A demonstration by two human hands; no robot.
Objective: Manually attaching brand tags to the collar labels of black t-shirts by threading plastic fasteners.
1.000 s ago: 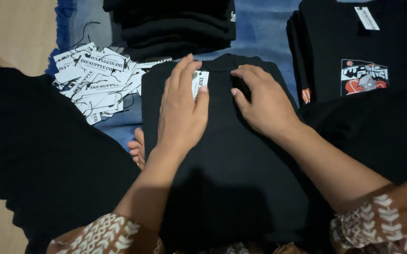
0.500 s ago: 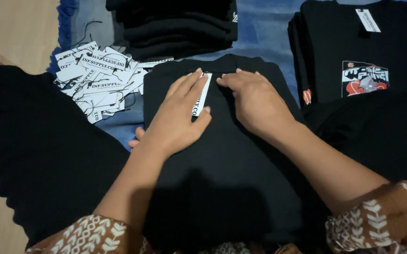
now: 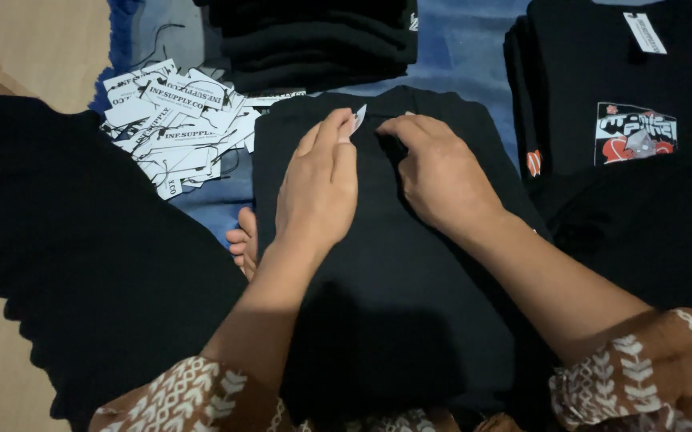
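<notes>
Centrally, the left hand (image 3: 318, 188) pinches a small white tag (image 3: 358, 120) in its fingers at the folded black shirt's (image 3: 394, 264) collar. Beside it, the right hand (image 3: 442, 176) presses its curled, empty fingers on the collar. Loose tags (image 3: 174, 128) lie at upper left.

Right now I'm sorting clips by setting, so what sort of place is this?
Probably a small clothing packing spot on a floor, at home or in a workshop. Both hands, left hand and right hand, fit a small white tag to a folded black shirt, beside a pile of hang tags and a stack of folded black garments.
</notes>
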